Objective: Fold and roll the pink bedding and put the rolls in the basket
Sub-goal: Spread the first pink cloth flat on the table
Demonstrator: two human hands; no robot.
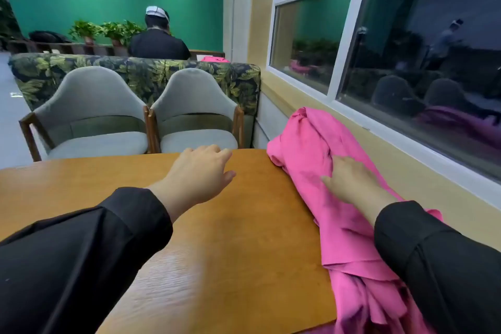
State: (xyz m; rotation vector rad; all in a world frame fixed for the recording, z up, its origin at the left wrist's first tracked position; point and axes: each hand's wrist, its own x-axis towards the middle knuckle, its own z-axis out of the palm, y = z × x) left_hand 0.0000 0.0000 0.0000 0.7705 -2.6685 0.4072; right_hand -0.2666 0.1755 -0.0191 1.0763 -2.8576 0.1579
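Wooden table [230,238], one, fills the lower half of the view, its orange-brown top running to the yellow wall under a large white-framed window [360,43]. One long bundle of pink bedding [349,225] lies crumpled along the table's right edge, against the wall, with its near end spilling off the front of the table. Beyond the table's far edge stand two grey armchairs [89,119] with wooden frames, side by side, backed by one sofa [151,76] in a dark leaf print. Behind the sofa sits one person [158,40] in black, back turned, near two potted plants [108,31] and a green wall. Two black sleeves reach forward. One left hand [199,173] hovers over the table's far edge, fingers relaxed and slightly spread, holding nothing. One right hand [349,179] rests flat on the pink bedding, fingers straight, pressing the cloth.
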